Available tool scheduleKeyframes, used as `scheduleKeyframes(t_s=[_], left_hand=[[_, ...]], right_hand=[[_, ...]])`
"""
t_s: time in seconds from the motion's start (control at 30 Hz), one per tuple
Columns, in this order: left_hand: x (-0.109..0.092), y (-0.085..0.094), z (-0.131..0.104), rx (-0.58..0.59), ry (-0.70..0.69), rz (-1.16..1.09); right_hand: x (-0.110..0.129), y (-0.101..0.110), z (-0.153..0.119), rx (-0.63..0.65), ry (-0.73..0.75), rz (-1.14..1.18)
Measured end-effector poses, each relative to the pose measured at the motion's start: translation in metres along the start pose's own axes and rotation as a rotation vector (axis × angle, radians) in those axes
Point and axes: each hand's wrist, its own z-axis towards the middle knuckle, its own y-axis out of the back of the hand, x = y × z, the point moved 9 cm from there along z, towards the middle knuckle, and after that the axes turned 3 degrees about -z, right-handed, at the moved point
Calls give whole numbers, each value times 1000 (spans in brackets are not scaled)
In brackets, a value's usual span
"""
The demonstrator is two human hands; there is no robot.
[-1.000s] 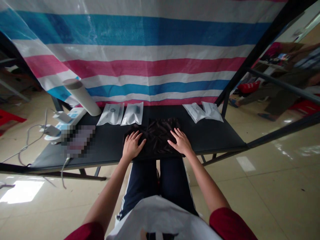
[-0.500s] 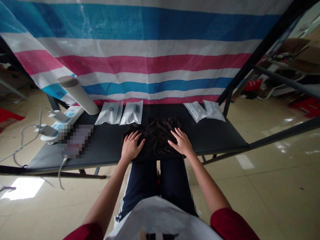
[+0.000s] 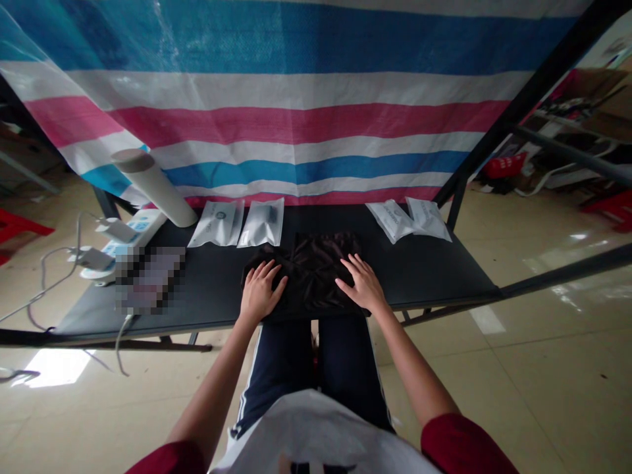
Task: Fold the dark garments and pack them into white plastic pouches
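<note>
A dark brown, shiny piece of fabric [image 3: 316, 270] lies crumpled near the front edge of the black table [image 3: 424, 276]. On its left end rests my left hand [image 3: 261, 289], fingers stretched out and slightly spread. My right hand [image 3: 361, 283] lies flat on its right end, the fingers apart. Neither hand grips the cloth. Beyond it on the left are two sealed white pouches, a printed pouch [image 3: 216, 222] and a plainer-looking pouch [image 3: 261, 222]. Two more white pouches, one [image 3: 392, 220] against the other [image 3: 428, 218], lie at the back right.
At the left stand a white bottle with a grey lid [image 3: 158, 187] and a power strip [image 3: 131, 243] with plugged-in chargers. A blurred-out phone-like object [image 3: 151, 276] lies before them, with a cable [image 3: 120, 336] hanging over the edge. A striped plastic sheet [image 3: 296, 125] hangs behind.
Both hands stay spread on the fabric, with almost no movement. The view has shifted slightly, so the right-hand pouches and table edge appear a little farther right.
</note>
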Motion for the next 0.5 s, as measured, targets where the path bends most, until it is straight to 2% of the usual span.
scheduleKeyframes(t_s=[0.2,0.37,0.5], left_hand=[[1,10,-1,-72,2,-69],[16,31,-7,-258,85,-199],[32,39,-13,-368,193,-286]], right_hand=[[-3,7,-1,-88,-10,57],[-4,6,0,-84,-29,39],[-4,5,0,-86,-37,30]])
